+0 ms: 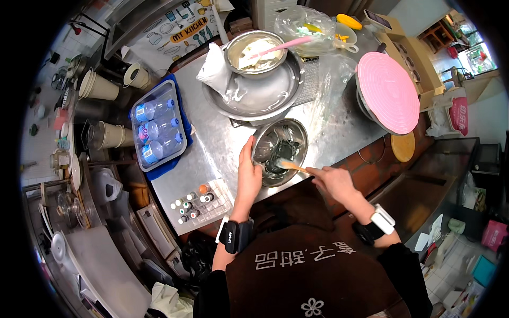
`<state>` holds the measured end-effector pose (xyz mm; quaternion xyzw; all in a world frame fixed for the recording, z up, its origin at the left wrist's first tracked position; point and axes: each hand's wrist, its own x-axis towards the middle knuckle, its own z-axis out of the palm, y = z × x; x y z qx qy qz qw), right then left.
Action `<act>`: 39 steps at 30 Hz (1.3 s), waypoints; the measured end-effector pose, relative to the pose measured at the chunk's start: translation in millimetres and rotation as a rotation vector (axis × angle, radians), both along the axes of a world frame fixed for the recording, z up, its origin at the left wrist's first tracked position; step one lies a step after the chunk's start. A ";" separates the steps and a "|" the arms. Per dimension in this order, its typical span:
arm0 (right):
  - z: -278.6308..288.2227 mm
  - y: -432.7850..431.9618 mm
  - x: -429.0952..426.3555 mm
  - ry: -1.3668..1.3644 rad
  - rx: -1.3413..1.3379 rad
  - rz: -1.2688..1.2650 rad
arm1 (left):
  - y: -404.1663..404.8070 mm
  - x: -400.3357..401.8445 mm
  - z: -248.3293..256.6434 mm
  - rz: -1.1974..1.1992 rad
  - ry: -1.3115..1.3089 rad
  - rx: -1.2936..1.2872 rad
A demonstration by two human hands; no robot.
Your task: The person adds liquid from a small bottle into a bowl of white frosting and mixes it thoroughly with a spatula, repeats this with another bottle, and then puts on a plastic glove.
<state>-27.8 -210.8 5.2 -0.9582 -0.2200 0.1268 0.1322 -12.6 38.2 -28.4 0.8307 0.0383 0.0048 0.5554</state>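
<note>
My left hand (250,171) holds the near left rim of a metal mixing bowl (301,131), which is tilted at the front edge of the steel table. Inside the bowl lies a dark, glossy mixture (287,151). My right hand (336,182) grips the orange handle of a spatula (292,165), its pale head in the mixture. Beyond stands a wide metal basin (270,101); above its far part is a smaller bowl (254,37) with cream and a pink spatula (286,43). A filled white piping bag (214,69) rests at the basin's left side.
A tray (182,119) of water bottles stands at the left of the steel table (206,147). Small colouring bottles (195,200) stand near the front left corner. A pink round mat (387,93) lies on a turntable at the right. Clear plastic bags (306,30) lie at the back.
</note>
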 end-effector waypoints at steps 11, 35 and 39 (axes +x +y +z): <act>7.3 -20.3 75.1 -0.531 -0.255 0.296 | -3.9 5.6 10.3 -0.033 0.012 0.038; -15.1 14.4 -36.1 0.221 0.267 -0.128 | -0.8 -2.3 4.8 0.047 -0.004 -0.004; 0.7 19.3 -23.4 0.029 0.229 -0.284 | 2.3 -3.8 -2.2 0.057 0.009 -0.004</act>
